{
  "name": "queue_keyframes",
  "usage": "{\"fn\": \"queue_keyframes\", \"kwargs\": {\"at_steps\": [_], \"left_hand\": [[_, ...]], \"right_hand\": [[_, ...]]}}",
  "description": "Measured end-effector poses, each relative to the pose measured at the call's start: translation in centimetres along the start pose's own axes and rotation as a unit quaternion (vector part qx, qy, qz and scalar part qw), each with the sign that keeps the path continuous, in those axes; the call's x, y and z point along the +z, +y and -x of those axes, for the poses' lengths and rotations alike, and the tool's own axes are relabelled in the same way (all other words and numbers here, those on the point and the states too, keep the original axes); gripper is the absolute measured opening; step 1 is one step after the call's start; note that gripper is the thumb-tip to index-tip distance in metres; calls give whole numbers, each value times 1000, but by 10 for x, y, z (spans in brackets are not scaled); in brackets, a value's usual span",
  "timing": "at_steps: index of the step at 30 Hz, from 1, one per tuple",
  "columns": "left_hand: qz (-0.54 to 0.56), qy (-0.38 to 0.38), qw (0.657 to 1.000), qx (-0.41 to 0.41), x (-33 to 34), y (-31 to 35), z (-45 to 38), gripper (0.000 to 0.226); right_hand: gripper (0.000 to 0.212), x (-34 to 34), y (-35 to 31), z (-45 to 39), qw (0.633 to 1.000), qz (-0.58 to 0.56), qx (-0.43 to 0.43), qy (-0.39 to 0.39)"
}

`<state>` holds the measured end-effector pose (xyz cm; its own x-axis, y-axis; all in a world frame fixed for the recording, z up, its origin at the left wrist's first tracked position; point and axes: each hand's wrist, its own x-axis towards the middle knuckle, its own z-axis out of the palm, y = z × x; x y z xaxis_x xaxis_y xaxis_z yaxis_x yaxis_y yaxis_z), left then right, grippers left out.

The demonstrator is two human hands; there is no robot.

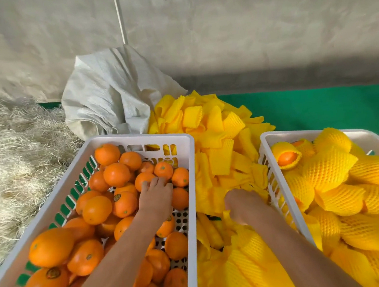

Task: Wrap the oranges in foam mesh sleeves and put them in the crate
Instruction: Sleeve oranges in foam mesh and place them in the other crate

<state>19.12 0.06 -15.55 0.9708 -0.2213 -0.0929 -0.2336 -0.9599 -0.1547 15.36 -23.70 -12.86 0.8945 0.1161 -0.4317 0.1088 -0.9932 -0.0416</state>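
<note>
Left hand, centre frame: fingers spread on loose oranges, grasping none. Right hand, centre-right: buried in foam sleeves, grip indiscernible.

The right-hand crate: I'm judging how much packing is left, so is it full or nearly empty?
Fairly full. The right crate holds sleeved oranges piled about to its rim. Its near end is out of frame.

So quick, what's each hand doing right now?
Left hand: open, fingers spread over the bare oranges in the left crate.
Right hand: down in the foam sleeves; its fingers are hidden, so its grip cannot be told.
</note>
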Motion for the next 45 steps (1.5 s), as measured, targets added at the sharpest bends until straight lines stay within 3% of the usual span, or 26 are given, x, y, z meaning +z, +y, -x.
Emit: {"fn": "queue_keyframes", "kwargs": {"at_steps": [5,10,17,20,22,24,26,30,35,38,43,45], "left_hand": [[39,20,995,-87,-5,0,-3,66],[69,53,985,-150,-5,-5,-3,76],[50,98,975,-195,-19,-7,-8,58],[138,192,956,-173,-42,-9,-8,57],[243,295,917,-116,-60,-7,-4,64],[345,356,868,-39,-75,1,3,68],[449,345,824,22,-86,19,13,69],[605,257,749,83,-87,59,29,60],[744,182,639,64,-89,62,28,43],[817,127,562,7,-93,54,23,33],[873,45,476,-95,-95,55,14,52],[882,18,462,-89,-96,55,13,61]], "right_hand": [[28,-6,-3,-5,981,-147,-8,127],[40,-17,-15,-6,916,-306,3,259],[43,-22,-10,-5,812,-526,-19,251],[58,-23,-9,-7,754,-598,-55,266],[73,-24,-10,-7,717,-634,-82,277],[74,-26,-13,-7,679,-671,-95,284],[53,-29,-15,-6,653,-687,-99,302],[8,-35,-14,2,645,-681,-113,327],[36,-41,-9,17,647,-685,-201,268],[37,-45,-13,19,662,-664,-225,265],[39,-48,-14,22,676,-638,-231,288],[31,-48,-11,21,675,-632,-240,295]]}}
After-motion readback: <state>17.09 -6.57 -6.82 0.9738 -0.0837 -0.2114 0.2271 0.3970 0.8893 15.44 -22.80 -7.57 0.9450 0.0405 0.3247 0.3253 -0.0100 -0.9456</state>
